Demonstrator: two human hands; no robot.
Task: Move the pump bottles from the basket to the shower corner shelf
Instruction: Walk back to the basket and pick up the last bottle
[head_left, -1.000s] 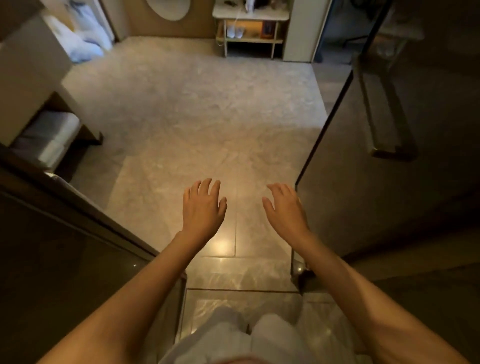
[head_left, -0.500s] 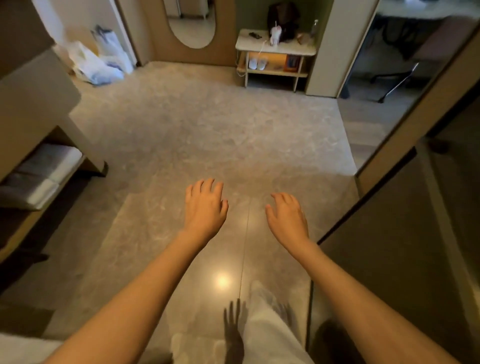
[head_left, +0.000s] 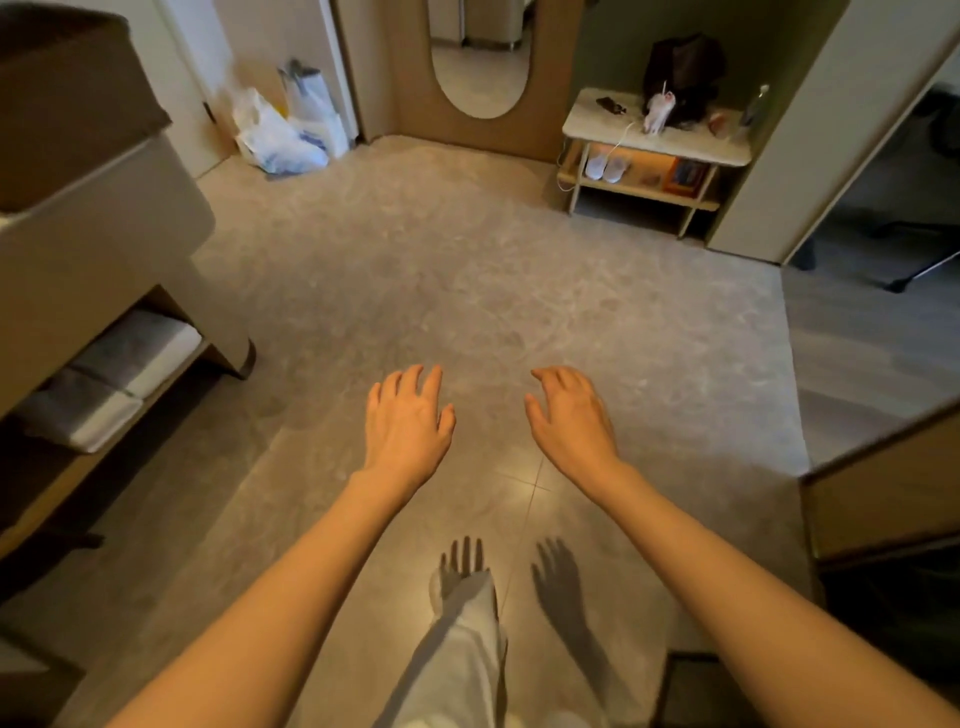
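Note:
My left hand and my right hand are stretched out in front of me, palms down, over the grey tiled floor. Both hands hold nothing and their fingers are spread. No pump bottle, basket or shower shelf shows in the head view. A white trouser leg is visible below, between my forearms.
A counter unit with folded towels underneath stands at the left. A small two-tier table with shoes and a dark bag is at the far right. Plastic bags lie by the far wall beside an oval mirror. A wooden edge juts in at right.
The view has moved forward out of the glass shower doorway into the room. The glass panels have left the frame. Both hands stay empty and outstretched.

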